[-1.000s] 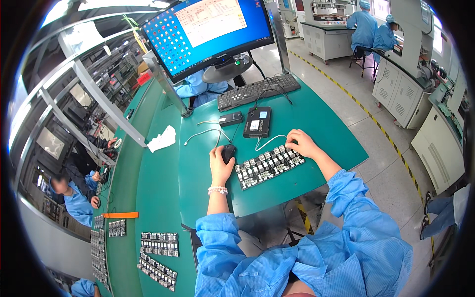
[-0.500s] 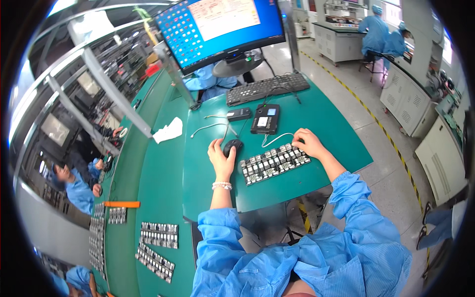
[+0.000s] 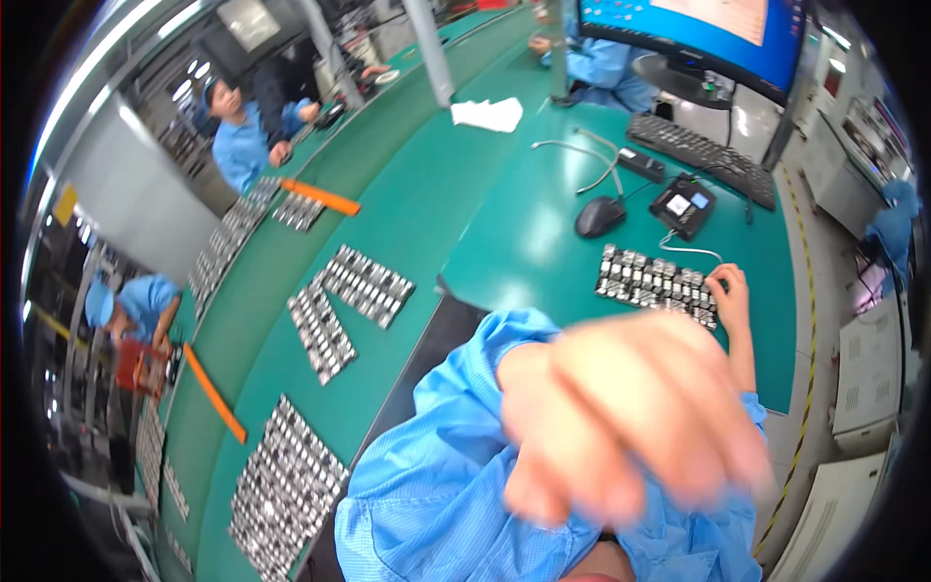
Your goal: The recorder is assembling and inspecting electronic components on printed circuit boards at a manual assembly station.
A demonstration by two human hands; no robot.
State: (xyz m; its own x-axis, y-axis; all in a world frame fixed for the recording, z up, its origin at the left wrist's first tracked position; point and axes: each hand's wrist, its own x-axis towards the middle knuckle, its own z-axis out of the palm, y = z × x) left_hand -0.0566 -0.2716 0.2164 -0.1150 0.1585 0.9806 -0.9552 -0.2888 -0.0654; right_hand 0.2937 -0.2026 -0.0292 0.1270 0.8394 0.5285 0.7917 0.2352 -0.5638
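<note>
My left hand (image 3: 630, 417) is raised close in front of me, above my lap. It is smeared by motion, with its fingers bent downward; whether anything is in them cannot be made out. My right hand (image 3: 733, 296) is closed at the right end of a panel of small circuit boards (image 3: 655, 279), fingertips together on the end of a thin white cable (image 3: 690, 249). The other end of that cable runs to a small black device (image 3: 684, 206) with a lit screen. A black computer mouse (image 3: 600, 216) lies untouched left of the device.
Behind stand a monitor (image 3: 693, 44) and a black keyboard (image 3: 703, 155). More board panels (image 3: 369, 286) and a large batch of boards (image 3: 286, 490) lie on the green bench to the left. A white cloth (image 3: 487, 114) and orange strips (image 3: 215, 393) lie there too. Co-workers (image 3: 242, 141) sit beyond.
My left hand has left the mouse and come up close to me. My view has swung left, bringing the large batch of boards into sight. My right hand stays at the panel's right end.
</note>
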